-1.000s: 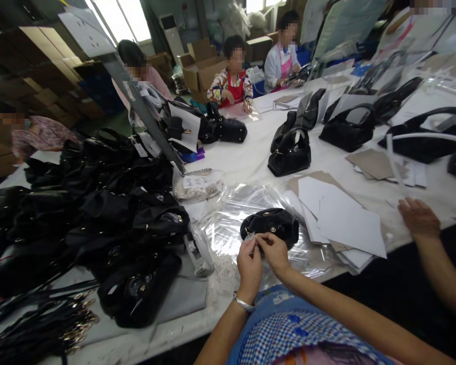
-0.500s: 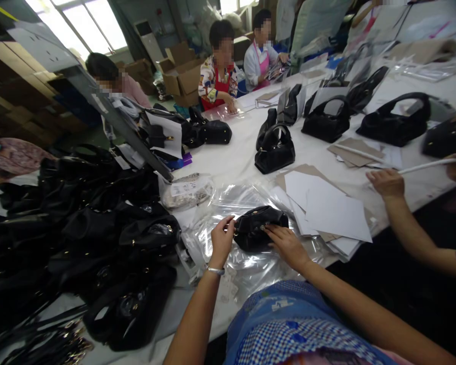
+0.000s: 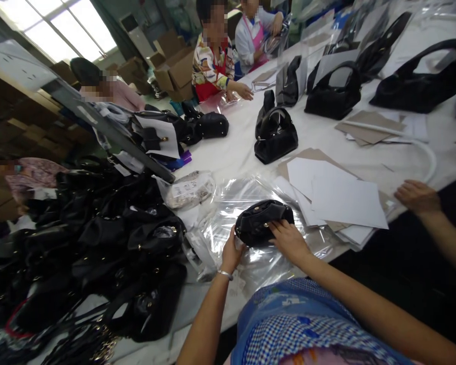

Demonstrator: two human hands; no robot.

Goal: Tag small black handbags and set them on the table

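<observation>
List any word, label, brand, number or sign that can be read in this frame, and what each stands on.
None can be read.
Label on the clear packet: marks like print, too blurred to read.
Blue apron: pale marks near its top, too unclear to tell whether they are letters.
White tag by the metal post: too small to read.
Black handbag under the right hand: no lettering can be made out.

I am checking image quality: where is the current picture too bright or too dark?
Head view, centre: glare on the clear plastic around the black bag; head view, upper left: the window washes out nearly white; head view, lower left: piled bags lose detail in darkness.
</observation>
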